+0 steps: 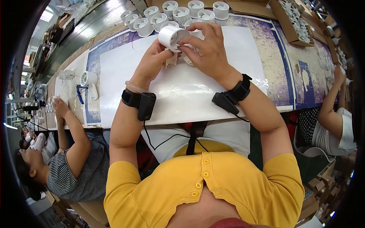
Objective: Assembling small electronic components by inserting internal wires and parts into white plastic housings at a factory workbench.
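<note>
Above the white sheet [175, 95] is a white plastic cylinder with fan-like blades inside, a fan housing [166, 36], tilted so its open end faces right. My left hand [151, 60] is closed round its lower left side. A flat white piece [171, 62] sticks out below, next to the left fingers. My right hand [209, 49] reaches over from the right, thumb and fingertips bent in and touching the open end's rim. Whether a small part is pinched there is hidden. Behind my hands stand several similar white housings [181, 14] in rows.
A cardboard box [291, 38] of small white parts lies at the back right. Blue-handled pliers [79, 94] rest on the left, near another white housing [88, 78]. A co-worker's hands [61, 107] work at the far left; another person's hand [339, 75] is at the right.
</note>
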`<state>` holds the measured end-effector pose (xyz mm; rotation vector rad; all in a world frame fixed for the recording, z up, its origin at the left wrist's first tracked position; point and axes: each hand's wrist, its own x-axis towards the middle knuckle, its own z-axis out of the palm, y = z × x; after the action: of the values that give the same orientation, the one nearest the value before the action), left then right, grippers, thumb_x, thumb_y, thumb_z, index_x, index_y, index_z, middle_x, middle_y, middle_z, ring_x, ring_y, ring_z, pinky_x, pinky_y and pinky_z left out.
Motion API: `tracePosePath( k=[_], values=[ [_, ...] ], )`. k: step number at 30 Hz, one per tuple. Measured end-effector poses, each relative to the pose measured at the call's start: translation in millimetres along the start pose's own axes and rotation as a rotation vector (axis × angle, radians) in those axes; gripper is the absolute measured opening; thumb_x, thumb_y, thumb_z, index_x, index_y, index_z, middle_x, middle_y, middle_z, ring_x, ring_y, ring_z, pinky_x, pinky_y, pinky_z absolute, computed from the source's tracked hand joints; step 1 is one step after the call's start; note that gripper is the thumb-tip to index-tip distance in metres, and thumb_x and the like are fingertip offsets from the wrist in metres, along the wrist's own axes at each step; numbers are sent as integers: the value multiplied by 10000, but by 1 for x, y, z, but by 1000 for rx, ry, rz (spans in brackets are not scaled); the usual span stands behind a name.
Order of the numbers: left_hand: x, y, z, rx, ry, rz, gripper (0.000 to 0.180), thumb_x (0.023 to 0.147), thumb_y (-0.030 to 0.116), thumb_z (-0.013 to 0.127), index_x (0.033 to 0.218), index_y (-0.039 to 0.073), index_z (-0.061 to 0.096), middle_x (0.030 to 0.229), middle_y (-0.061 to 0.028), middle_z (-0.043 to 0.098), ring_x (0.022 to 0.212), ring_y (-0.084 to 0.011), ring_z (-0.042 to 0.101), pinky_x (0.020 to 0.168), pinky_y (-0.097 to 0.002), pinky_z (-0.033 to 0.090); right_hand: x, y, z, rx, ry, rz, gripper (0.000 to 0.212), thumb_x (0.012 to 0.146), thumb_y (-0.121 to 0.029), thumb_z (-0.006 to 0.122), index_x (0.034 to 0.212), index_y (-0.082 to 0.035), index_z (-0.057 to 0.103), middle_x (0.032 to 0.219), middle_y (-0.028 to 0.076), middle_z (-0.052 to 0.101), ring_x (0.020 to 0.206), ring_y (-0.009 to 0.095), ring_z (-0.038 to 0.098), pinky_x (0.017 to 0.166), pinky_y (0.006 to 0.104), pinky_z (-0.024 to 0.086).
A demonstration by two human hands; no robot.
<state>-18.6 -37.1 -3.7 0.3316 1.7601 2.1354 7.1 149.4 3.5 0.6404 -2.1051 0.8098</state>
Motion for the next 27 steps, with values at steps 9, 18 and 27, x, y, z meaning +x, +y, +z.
tracePosePath(
  k=[9,18,27],
  values=[
    [2,1,-11,31,-42,57,493,861,65,566,1304,-12,364,1158,-88,563,1028,-148,594,777,-230,465,0,8,4,50,-9,1,161,692,-104,755,841,-136,702,1209,64,535,1163,286,426,975,390,357],
    [2,-4,2,217,11,174,439,900,93,522,1298,6,359,1142,-77,550,1016,-120,547,812,-232,451,0,8,7,60,-83,67,103,732,-93,724,827,-90,686,1227,62,533,1178,294,426,978,390,368],
    [3,-3,-1,170,-4,172,455,879,59,494,1310,-5,362,1154,-96,525,1037,-146,544,850,-268,463,-1,5,7,25,-116,40,117,754,-74,694,865,-51,661,1236,70,525,1202,298,413,1001,405,359]
  ],
)
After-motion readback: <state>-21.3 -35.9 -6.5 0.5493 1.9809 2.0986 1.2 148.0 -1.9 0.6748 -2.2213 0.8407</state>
